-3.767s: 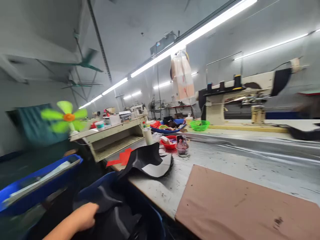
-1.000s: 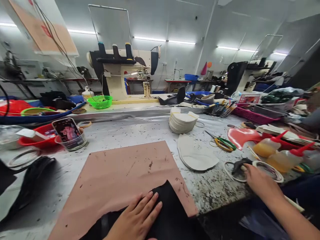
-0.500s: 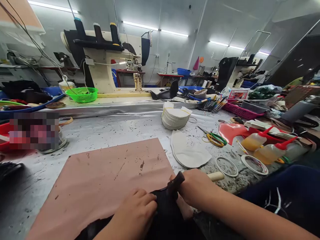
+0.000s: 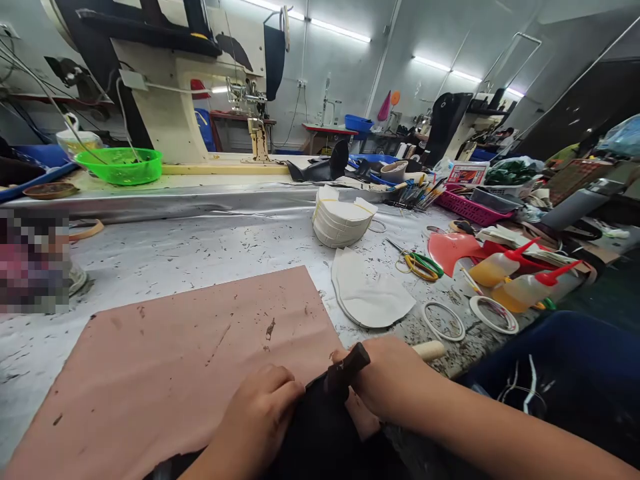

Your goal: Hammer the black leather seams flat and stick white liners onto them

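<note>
Fabric (image 4: 325, 433) on mat (image 4: 185, 340), scissors (image 4: 421, 267) behind rings (image 4: 476, 311)

Bright, cool light from tube lights (image 4: 340, 31) up top; silvery tabletop (image 4: 200, 247) shows soft sheen. Black material (image 4: 320, 433) nearly detail-less dark. Upper-right corner dim. Wide-angle stretch toward edges; pixelated block (image 4: 33, 263) far left.
</note>
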Demonstrator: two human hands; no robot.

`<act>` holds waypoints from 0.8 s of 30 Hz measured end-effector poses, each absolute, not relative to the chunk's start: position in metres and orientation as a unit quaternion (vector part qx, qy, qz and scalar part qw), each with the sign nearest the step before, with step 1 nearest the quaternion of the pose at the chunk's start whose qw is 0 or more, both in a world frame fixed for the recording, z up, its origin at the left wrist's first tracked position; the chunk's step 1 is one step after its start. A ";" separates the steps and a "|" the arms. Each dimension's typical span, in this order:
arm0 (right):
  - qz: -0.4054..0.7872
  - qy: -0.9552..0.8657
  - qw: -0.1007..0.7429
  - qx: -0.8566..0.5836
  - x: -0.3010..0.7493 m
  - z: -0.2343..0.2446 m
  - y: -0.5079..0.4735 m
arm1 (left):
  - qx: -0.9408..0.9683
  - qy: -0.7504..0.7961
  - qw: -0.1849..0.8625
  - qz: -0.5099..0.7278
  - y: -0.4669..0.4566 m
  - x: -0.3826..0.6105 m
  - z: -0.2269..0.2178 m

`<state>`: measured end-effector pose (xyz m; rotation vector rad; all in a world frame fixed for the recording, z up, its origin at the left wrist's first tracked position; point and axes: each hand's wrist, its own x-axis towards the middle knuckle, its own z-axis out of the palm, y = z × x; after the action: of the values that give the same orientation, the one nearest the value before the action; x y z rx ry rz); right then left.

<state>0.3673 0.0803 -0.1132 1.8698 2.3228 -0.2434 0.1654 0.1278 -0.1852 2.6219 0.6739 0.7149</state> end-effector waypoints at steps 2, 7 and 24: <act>-0.070 0.767 0.057 0.635 0.368 -0.112 0.082 | 0.930 0.224 0.127 0.261 0.126 0.166 -0.186; -0.089 0.757 0.088 0.641 0.366 -0.105 0.093 | 0.945 0.190 0.091 0.249 0.123 0.168 -0.180; -0.123 0.761 0.082 0.632 0.358 -0.107 0.104 | 0.953 0.164 0.108 0.229 0.124 0.167 -0.180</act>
<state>0.3579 0.1039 -0.1072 1.8886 2.2732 -0.3680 0.1668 0.1244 -0.1796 2.8057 0.4832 0.6734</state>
